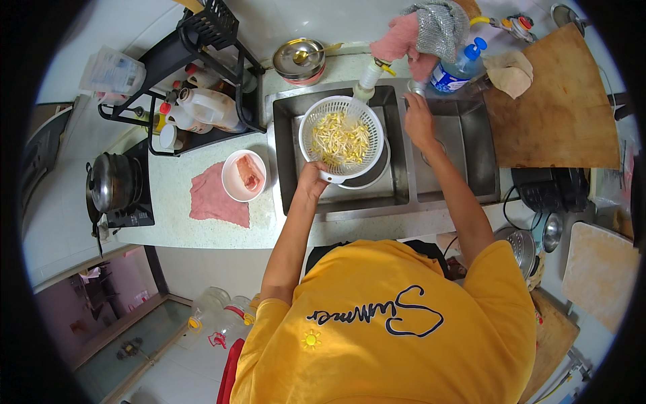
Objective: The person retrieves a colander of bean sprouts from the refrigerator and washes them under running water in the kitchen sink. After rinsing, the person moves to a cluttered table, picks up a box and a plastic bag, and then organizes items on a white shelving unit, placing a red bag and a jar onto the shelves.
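Observation:
My left hand (313,181) grips the rim of a white plastic colander (304,132) over the left basin of a steel double sink (412,194). Bean sprouts (340,139) with yellow heads lie inside it. A white faucet spout (371,81) points down at the colander's far edge, and what looks like water falls from it. Under the colander a white-rimmed bowl (381,174) shows in part. My right hand (419,118) is at the faucet's metal part (417,88), above the divider and right basin; its fingertips touch it, but whether they close around it is unclear.
Left of the sink, a white bowl (227,177) holding raw meat (248,172) overlaps a pink cloth (214,199). Beyond are a black rack (202,144) with bottles and a pot (108,182). Behind stand stacked metal bowls (299,60), a blue pump bottle (449,73) and a wooden board (552,111).

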